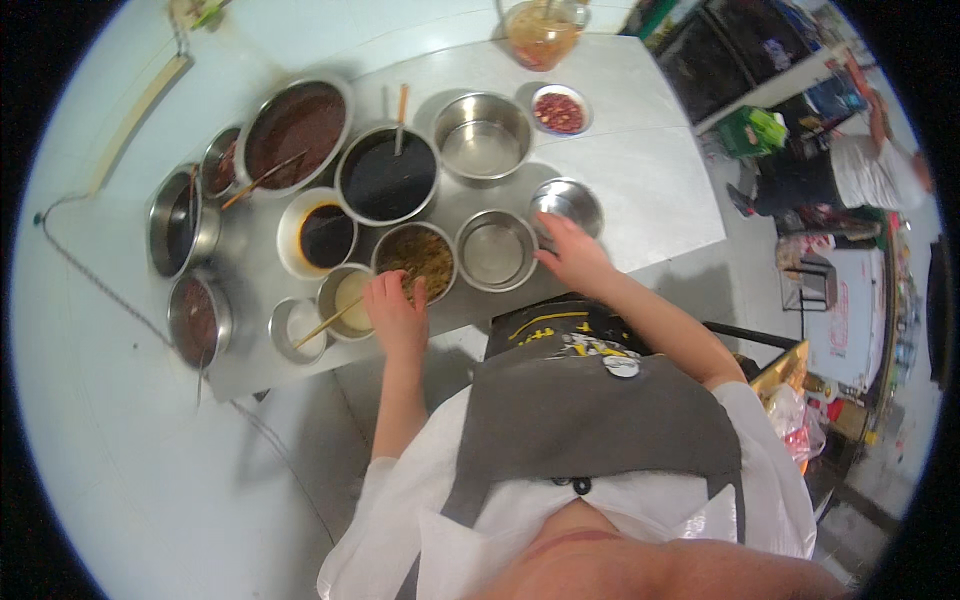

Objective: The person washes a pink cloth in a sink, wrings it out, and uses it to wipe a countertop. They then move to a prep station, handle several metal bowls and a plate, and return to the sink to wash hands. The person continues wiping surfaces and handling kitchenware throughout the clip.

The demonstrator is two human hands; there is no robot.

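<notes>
My left hand point(396, 307) is over the near rim of a steel bowl of brownish-green chopped food point(431, 259), its thumb and fingers curled. A thin wooden stick point(330, 322) lies across a pot of pale contents point(351, 289) and reaches close to those fingers; whether they touch it or grip the rim cannot be made out. My right hand point(576, 255) is spread at the near-left side of a shiny steel bowl point(576, 196), fingertips over its rim and thumb apart. Between my hands stands a steel pot point(495, 251) with only its bare bottom or clear liquid showing.
Further back on the steel table point(630, 165) stand a pot of dark liquid point(386, 180), a large basin of reddish-brown paste point(296, 124), a wide steel pot point(484, 139), a bowl of peanuts point(559, 111) and a glass jar point(544, 34). Another person point(862, 172) is at far right.
</notes>
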